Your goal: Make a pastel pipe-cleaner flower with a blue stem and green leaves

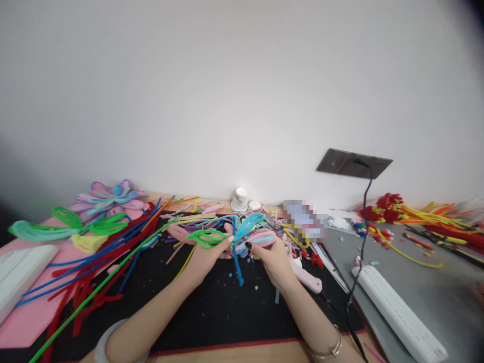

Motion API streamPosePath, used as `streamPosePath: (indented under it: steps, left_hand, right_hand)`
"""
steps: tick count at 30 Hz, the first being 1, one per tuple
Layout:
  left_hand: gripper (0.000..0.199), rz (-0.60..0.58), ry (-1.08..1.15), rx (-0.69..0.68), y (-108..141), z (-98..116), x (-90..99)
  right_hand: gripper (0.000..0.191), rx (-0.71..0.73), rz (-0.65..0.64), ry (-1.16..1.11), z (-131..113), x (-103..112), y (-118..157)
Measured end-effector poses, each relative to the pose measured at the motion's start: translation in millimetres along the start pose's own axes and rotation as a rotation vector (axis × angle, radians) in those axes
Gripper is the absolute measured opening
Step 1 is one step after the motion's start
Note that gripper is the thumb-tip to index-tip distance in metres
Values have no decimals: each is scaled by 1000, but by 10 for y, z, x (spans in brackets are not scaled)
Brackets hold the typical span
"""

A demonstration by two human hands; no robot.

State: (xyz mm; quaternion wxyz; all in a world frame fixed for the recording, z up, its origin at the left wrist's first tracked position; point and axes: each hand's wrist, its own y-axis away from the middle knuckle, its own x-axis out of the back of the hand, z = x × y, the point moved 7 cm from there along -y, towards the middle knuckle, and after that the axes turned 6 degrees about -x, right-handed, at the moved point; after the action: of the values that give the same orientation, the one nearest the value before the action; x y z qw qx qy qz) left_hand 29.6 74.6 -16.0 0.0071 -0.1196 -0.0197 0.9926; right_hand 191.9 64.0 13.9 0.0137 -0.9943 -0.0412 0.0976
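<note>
Both hands hold a flower-like piece of looped pipe cleaners (252, 228) above the black mat, with green, blue and pink loops. My left hand (206, 259) pinches it near the green loop, left of its centre. On the other side, the thumb of my right hand (274, 257) presses on the pink loop. From the centre a blue stem (238, 264) hangs down between the hands. Most of the fingers are hidden behind the loops.
Red and blue pipe cleaners (124, 252) and finished flowers (113, 198) lie left. A pink-handled tool (308, 278) rests beside my right hand. A paper cup (240, 198) stands behind. At right are a power strip (401, 312) and a hanging black cable (363, 237).
</note>
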Motion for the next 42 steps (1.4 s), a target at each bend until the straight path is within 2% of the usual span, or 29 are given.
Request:
streamPosePath:
  steps: [10, 18, 28, 36, 42]
  left_hand:
    - [26, -27, -30, 15, 23, -7, -29]
    - [30, -36, -22, 75, 46, 18, -69]
    - [26, -93, 4, 65, 37, -20, -80]
    - [29, -83, 1, 74, 48, 2, -81]
    - [25, -41, 18, 57, 10, -20, -44]
  right_hand:
    - [11, -84, -58, -22, 98, -65, -13]
    - [10, -99, -29, 7, 111, -47, -26]
    - [10, -85, 2, 48, 56, -50, -12]
    - [10, -67, 23, 108, 15, -54, -4]
    - [11, -39, 10, 50, 47, -43, -7]
